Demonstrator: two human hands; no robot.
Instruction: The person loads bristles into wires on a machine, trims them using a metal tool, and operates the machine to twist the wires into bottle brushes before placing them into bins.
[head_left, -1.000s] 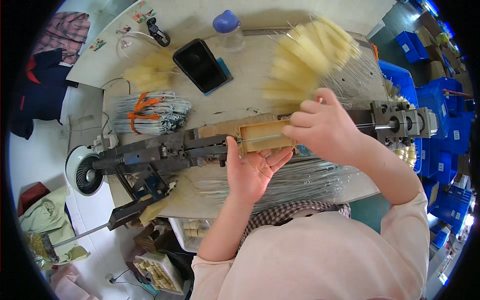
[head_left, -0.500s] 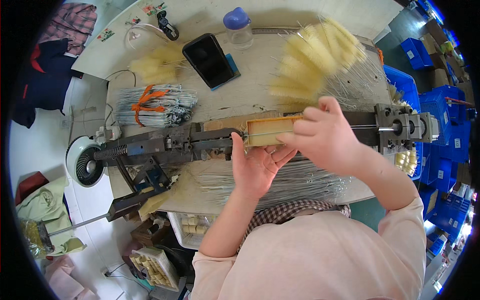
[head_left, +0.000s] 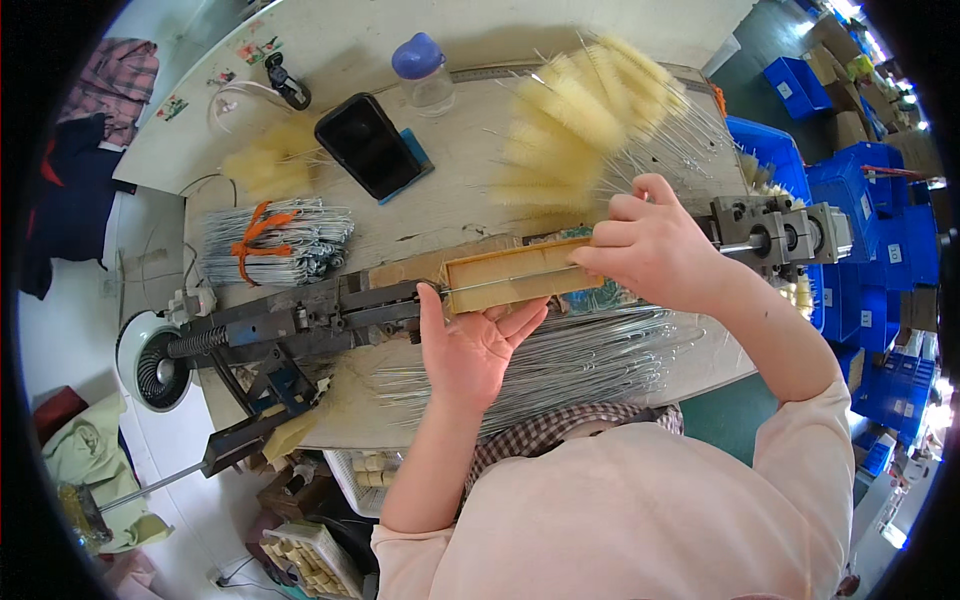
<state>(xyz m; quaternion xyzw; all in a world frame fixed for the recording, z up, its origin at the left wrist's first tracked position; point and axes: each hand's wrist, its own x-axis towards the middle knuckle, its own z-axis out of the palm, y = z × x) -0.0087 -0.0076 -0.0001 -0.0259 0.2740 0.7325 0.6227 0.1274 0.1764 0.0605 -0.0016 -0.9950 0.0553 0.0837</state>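
Observation:
A long metal twisting machine [head_left: 240,328] runs across the bench. A shallow wooden tray [head_left: 520,290], lined in pale yellow, lies along its middle, with a thin metal wire [head_left: 505,283] stretched lengthwise over it. My left hand [head_left: 465,355] is palm up at the tray's near left corner. Its fingers are spread and partly under the near edge; the thumb points up beside the machine's dark jaw [head_left: 400,296]. At the tray's right end my right hand [head_left: 655,245] is closed, thumb and forefinger pinching at the wire; the other fingers curl above.
Near the tray lies a heap of loose metal wires [head_left: 560,360]. Behind it are yellow bristle brushes [head_left: 590,120], a black phone [head_left: 367,146], a purple-lidded jar [head_left: 425,75] and wires tied with orange cloth [head_left: 275,242]. A small fan [head_left: 155,362] stands left; blue bins [head_left: 880,240] stand right.
My view has shifted, so the scene sits further left and tilted. More of the tray shows as my right hand has moved along it to its right end. My left hand stays by the jaw.

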